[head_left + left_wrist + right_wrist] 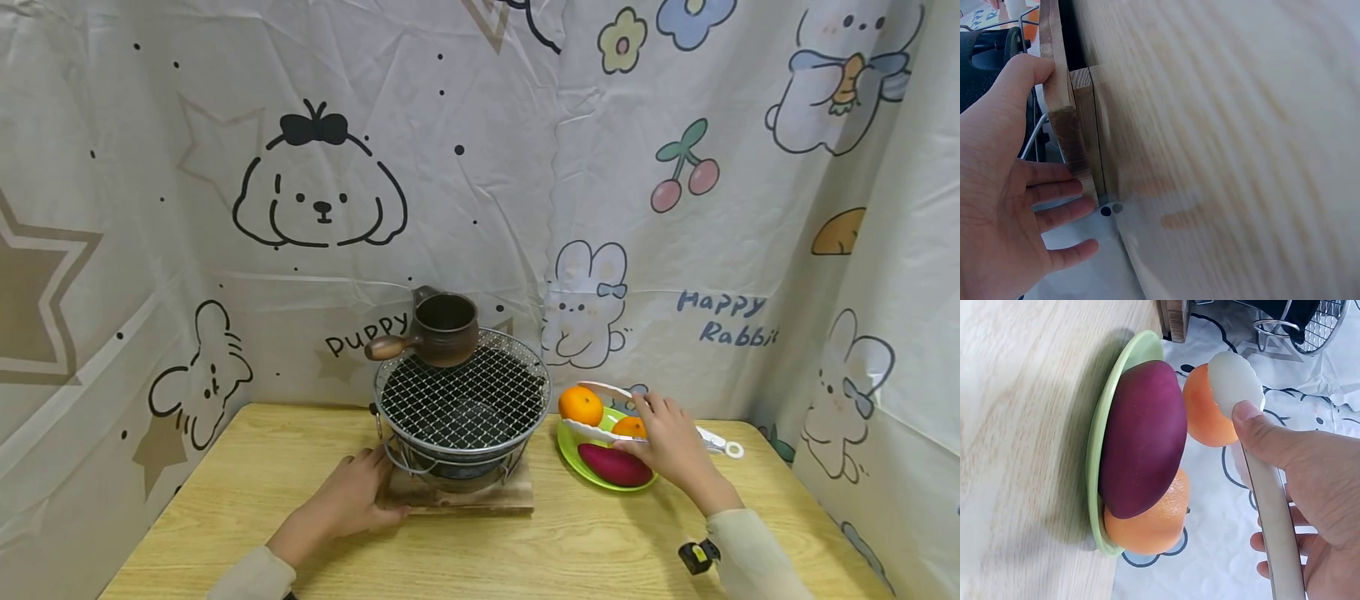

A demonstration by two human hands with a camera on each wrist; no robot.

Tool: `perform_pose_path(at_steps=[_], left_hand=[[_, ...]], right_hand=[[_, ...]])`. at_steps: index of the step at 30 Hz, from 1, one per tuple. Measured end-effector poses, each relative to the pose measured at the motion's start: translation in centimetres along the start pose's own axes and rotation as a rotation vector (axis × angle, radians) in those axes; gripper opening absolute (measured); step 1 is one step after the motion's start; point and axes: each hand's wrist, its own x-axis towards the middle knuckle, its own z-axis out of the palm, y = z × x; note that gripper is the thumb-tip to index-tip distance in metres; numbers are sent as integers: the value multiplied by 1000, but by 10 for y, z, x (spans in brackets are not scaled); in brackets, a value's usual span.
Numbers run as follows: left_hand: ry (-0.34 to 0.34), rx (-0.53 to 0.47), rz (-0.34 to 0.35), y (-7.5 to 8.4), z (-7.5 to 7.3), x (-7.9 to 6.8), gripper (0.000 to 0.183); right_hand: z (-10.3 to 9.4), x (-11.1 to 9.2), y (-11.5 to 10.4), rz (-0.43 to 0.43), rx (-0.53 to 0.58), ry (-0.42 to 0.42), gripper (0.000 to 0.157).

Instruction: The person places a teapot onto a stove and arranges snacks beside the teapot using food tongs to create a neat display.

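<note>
My right hand (pixel 667 433) grips a pair of white-tipped tongs (pixel 1269 512), the thumb lying along one arm. Between the scalloped tips sits an orange (pixel 581 406), raised over the green plate (pixel 1092 481) in the right wrist view. On that plate lie a purple sweet potato (pixel 1144 437) and a second orange (pixel 1154 519). My left hand (pixel 348 496) touches the left front corner of a wooden board (pixel 1063 94), its thumb at one edge and its fingers loosely extended along another. A round grill with a wire mesh (pixel 465 400) stands on this board.
A small brown pot (pixel 446 337) with a wooden handle sits at the back of the mesh, its handle pointing left. Behind the wooden table (pixel 585 542) hangs a printed cloth (pixel 480 192), which also closes off both sides.
</note>
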Motion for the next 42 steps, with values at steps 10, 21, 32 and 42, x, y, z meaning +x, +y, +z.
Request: perform_pose_path(at_steps=[10, 21, 32, 42], left_hand=[[10, -27, 6, 2, -2, 0, 93], [31, -15, 12, 1, 0, 0, 92], [24, -1, 9, 1, 0, 0, 93], [40, 9, 14, 2, 0, 0, 91]], right_hand=[[-6, -1, -3, -1, 39, 22, 90], [-9, -1, -4, 2, 62, 86, 90], [-9, -1, -3, -45, 39, 242, 86], [-13, 0, -2, -50, 40, 318, 88]])
